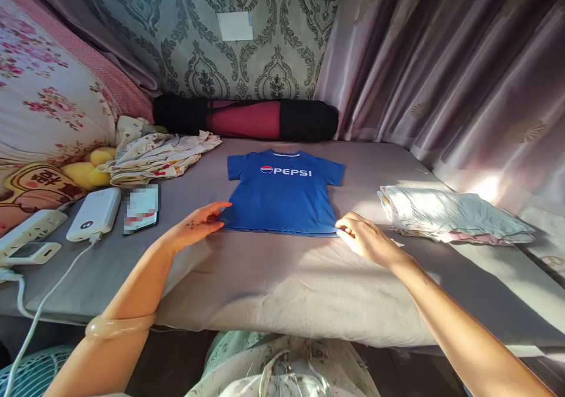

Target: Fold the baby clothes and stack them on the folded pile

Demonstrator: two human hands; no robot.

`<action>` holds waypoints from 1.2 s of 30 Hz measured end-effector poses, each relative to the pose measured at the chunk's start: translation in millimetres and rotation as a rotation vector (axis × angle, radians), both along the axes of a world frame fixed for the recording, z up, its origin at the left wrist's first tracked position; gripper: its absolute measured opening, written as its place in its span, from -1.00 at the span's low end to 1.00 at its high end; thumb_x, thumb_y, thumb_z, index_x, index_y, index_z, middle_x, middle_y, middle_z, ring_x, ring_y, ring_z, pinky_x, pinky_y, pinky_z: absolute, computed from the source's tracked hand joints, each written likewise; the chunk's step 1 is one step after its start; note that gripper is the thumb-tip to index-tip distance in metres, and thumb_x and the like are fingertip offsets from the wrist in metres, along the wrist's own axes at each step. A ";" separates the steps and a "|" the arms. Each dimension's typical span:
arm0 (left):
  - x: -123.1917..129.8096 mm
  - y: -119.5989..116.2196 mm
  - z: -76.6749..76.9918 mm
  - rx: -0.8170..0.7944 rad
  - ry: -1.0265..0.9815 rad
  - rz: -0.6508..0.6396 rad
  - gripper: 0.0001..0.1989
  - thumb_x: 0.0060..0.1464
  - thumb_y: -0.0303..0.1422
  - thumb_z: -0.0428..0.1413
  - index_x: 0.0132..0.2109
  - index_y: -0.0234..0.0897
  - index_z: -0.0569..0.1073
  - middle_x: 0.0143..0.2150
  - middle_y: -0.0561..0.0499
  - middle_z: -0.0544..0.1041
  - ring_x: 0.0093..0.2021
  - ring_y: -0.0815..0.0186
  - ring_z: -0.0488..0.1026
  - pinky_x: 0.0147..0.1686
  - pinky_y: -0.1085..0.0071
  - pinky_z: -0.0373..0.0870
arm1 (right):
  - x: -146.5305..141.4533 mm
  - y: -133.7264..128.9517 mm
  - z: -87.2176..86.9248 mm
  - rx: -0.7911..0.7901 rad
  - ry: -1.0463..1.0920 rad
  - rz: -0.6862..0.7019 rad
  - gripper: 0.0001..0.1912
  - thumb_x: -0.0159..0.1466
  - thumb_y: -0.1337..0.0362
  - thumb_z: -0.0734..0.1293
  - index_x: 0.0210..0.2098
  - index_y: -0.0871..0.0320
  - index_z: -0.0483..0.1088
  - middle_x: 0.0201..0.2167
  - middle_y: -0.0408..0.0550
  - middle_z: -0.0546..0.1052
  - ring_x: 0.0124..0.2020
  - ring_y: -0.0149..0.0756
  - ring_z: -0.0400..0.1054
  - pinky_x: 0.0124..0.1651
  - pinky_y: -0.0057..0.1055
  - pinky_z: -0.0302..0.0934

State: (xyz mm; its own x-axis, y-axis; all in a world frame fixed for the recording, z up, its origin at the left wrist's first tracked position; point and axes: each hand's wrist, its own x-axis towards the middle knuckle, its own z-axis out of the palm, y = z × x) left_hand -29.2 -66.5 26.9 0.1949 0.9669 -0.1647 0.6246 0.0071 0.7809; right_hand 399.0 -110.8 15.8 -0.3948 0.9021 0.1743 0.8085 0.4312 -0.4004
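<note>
A blue T-shirt (282, 199) with a PEPSI print lies flat, its collar toward the wall and its hem toward me. At the hem's left corner is my left hand (198, 225), thumb and fingers apart, fingertips at the shirt's edge. My right hand (364, 237) has its fingers closed in a pinch on the hem's right corner. Both sleeves of the shirt are spread outward.
On the right lies a stack of folded light clothes (459, 213). To the left are crumpled clothes (154, 155), a phone (141, 208), a white power bank (95, 213) with a cable and a power strip (33, 232). A black and red roll (245, 119) lies along the wall.
</note>
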 end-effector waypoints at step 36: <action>-0.5 -10.7 -17.3 0.275 0.384 0.061 -0.60 -0.04 -0.19 -0.04 -0.11 -0.18 0.53 -0.34 -0.01 0.43 -0.35 0.20 0.41 -0.29 0.32 0.32 | -16.4 -8.6 -19.7 0.099 -0.213 -0.136 -0.69 0.31 0.43 0.08 -0.08 0.11 0.36 -0.19 0.03 0.36 -0.18 -0.20 0.24 -0.20 -0.33 0.15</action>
State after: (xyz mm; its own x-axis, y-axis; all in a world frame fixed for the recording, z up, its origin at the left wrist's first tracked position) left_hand -29.7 -77.2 9.6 0.1118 0.9925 0.0496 0.8734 -0.1219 0.4715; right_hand 382.5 -119.4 -4.0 -0.3083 0.9321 0.1901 0.9232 0.3414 -0.1765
